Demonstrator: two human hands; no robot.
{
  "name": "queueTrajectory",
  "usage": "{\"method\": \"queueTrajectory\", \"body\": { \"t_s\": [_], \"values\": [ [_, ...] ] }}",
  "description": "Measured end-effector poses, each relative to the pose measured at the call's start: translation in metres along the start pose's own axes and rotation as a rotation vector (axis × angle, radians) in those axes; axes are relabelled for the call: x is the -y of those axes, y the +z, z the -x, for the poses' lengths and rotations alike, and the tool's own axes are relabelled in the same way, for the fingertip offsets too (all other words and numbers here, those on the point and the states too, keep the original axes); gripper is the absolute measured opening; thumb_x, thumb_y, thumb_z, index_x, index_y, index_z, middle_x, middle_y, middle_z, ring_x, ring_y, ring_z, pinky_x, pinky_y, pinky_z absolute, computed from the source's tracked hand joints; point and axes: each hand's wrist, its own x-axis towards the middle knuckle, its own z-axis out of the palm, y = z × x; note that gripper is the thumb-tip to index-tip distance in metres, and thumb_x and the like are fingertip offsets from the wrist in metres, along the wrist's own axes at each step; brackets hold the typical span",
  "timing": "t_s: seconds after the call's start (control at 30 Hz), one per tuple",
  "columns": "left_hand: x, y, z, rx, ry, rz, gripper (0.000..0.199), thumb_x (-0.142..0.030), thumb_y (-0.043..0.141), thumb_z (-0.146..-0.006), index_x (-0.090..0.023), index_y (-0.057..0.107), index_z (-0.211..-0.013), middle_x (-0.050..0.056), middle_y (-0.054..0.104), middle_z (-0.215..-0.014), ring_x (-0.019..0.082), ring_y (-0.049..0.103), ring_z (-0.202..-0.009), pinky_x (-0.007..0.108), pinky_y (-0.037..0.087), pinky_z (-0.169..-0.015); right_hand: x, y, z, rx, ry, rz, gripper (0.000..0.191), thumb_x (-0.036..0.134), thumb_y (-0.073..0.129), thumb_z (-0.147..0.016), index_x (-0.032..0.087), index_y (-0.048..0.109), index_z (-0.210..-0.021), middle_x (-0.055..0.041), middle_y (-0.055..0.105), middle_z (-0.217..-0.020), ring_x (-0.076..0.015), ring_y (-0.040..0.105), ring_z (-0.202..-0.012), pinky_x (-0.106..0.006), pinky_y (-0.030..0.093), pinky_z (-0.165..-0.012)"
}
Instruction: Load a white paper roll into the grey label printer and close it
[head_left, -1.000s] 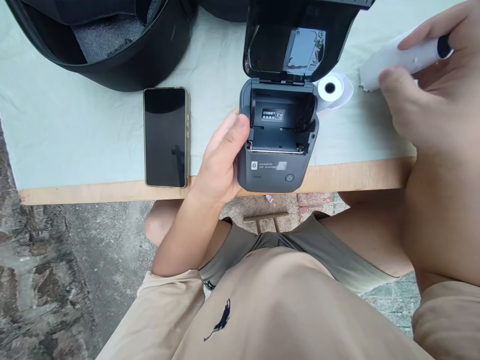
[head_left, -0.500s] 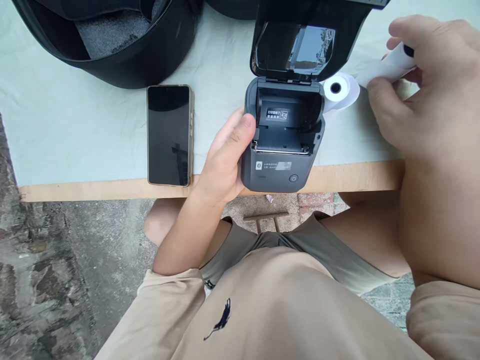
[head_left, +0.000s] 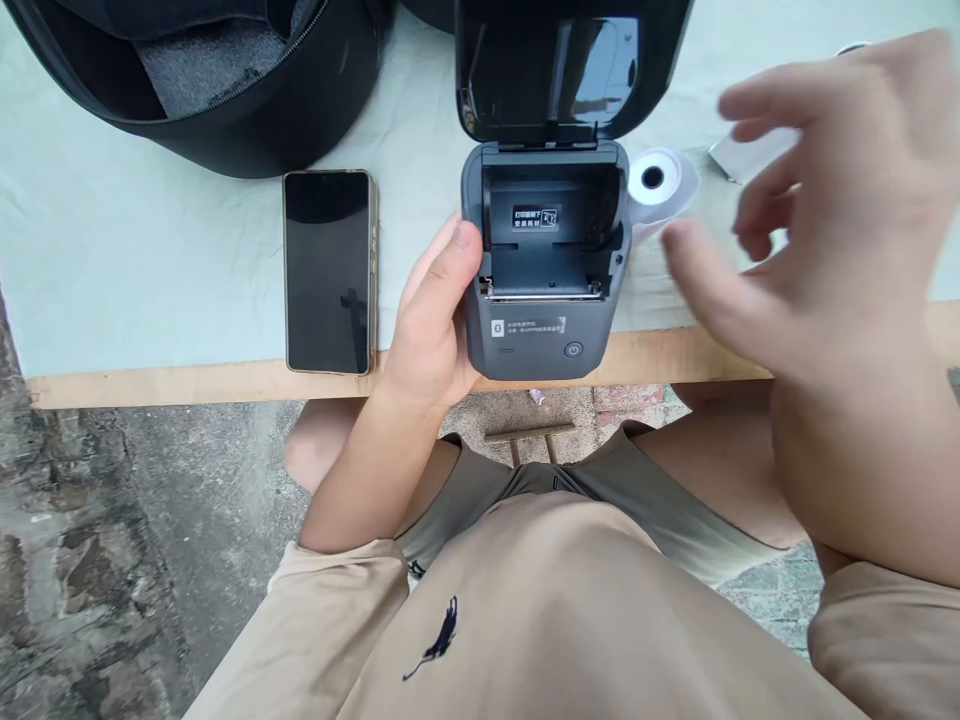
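Observation:
My left hand (head_left: 439, 310) grips the left side of a dark grey label printer (head_left: 545, 335) at the table's front edge. The printer's black lid (head_left: 570, 70) is raised, and no roll sits in its paper bay. Just right of the printer lies a white paper roll (head_left: 664, 182) with a dark core, its loose end curling out. My right hand (head_left: 817, 200), slightly blurred, is over the table to the right with thumb and fingers apart and nothing in them. Behind its fingers is another white paper roll (head_left: 739, 155), mostly hidden.
A black phone (head_left: 328, 272) lies left of the printer near the front edge. Farther back stands an open black zippered case (head_left: 300, 110) with grey lining. The table has a pale green cloth (head_left: 150, 260) and a wooden edge (head_left: 187, 380).
My right hand has let go of the second paper roll and spread its fingers, its thumb moving left. The printer has shifted slightly left in my left hand.

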Motion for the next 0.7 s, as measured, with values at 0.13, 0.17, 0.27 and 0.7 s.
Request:
{"method": "queueTrajectory", "body": {
  "t_s": [0.13, 0.17, 0.27, 0.7],
  "values": [
    [-0.002, 0.000, 0.001, -0.002, 0.009, 0.018, 0.028, -0.037, 0.041, -0.092, -0.023, 0.064, -0.093, 0.002, 0.071, -0.104, 0.024, 0.044, -0.135, 0.032, 0.044, -0.107, 0.006, 0.016, -0.008, 0.136, -0.103, 0.132, 0.065, 0.036, 0.064, -0.073, 0.025, 0.041, -0.133, -0.0108, 0.051, -0.123, -0.0252, 0.060, -0.103, -0.044, 0.053, -0.086],
    [-0.001, 0.000, 0.001, -0.003, 0.022, 0.030, 0.028, -0.037, 0.041, -0.092, -0.023, 0.064, -0.095, 0.002, 0.071, -0.103, 0.024, 0.043, -0.136, 0.033, 0.042, -0.108, 0.005, 0.019, -0.010, 0.154, -0.092, 0.138, 0.064, 0.033, 0.064, -0.074, 0.027, 0.041, -0.133, -0.0093, 0.053, -0.121, -0.0240, 0.060, -0.100, -0.045, 0.052, -0.089],
    [-0.001, -0.001, 0.001, 0.031, 0.006, 0.048, 0.027, -0.036, 0.041, -0.092, -0.024, 0.064, -0.100, 0.002, 0.070, -0.104, 0.024, 0.042, -0.137, 0.032, 0.040, -0.110, 0.002, 0.025, -0.014, 0.159, -0.070, 0.086, 0.056, 0.027, 0.062, -0.076, 0.030, 0.046, -0.129, -0.0061, 0.057, -0.112, -0.0166, 0.059, -0.080, -0.041, 0.053, -0.085],
    [-0.003, 0.001, 0.002, -0.037, -0.028, -0.014, 0.030, -0.041, 0.042, -0.091, -0.024, 0.065, -0.102, 0.004, 0.069, -0.099, 0.024, 0.047, -0.132, 0.034, 0.047, -0.102, 0.001, 0.027, -0.023, -0.006, 0.099, -0.505, 0.029, 0.025, 0.071, -0.072, 0.022, 0.057, -0.097, 0.0045, 0.059, -0.081, -0.0049, 0.057, -0.071, -0.022, 0.043, -0.059]
  ]
}}
